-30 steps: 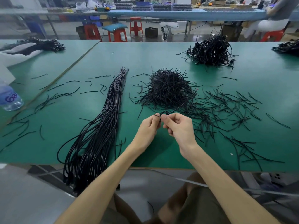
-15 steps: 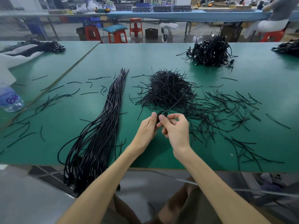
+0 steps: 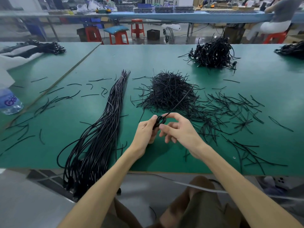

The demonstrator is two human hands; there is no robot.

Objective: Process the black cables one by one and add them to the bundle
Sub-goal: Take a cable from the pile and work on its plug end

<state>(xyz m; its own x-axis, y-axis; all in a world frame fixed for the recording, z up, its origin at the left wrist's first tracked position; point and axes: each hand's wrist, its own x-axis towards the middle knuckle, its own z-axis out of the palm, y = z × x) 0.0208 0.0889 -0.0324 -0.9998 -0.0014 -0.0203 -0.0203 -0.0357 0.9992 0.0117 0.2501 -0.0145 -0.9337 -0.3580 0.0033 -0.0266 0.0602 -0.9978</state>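
We pinched one looped black cable between left hand and right hand, close together, above the surface's near edge; bundle lay left.

Surface: green table, butted against a second green table on the left.
Left of centre: cable bundle, tied at the far end, near end hanging over the front edge.
Centre: heap of short black strands.
Right: loose strands, scattered flat.
Far side: tangled black heap.
Second table: water bottle.
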